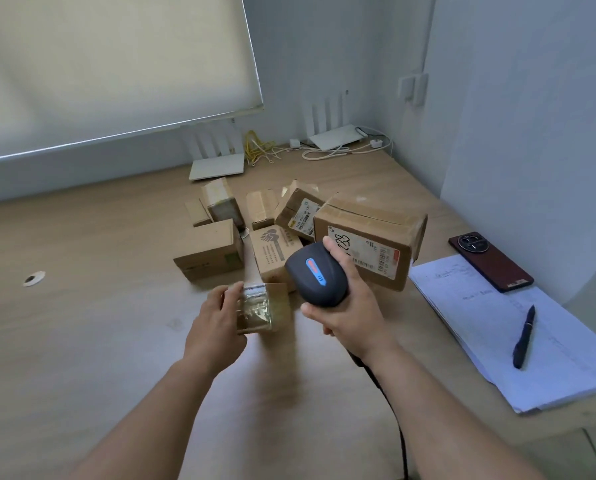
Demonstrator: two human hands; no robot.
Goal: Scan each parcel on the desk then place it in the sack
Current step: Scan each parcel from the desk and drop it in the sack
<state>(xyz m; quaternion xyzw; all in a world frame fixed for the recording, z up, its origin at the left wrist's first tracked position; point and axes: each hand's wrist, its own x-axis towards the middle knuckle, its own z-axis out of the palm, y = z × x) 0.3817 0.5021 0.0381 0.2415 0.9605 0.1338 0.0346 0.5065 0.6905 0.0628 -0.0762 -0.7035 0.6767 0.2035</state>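
Just left of my scanner (315,273), gripped in my right hand (346,315), my left hand (217,322) holds a small parcel (263,306).

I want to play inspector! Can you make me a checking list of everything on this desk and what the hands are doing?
Surface: wooden desk, with a small round hole.
Job's things: small taped parcel in the left hand; scanner in the right hand; pile of cardboard parcels behind. Sack: nothing seen.
Clutter: papers with a pen on them, phone, two white routers.
Hands: left hand holds the taped parcel; right hand grips the scanner.
Cables: yellow and white cables at the back; dark scanner cord.
Surroundings: window blind, grey walls.
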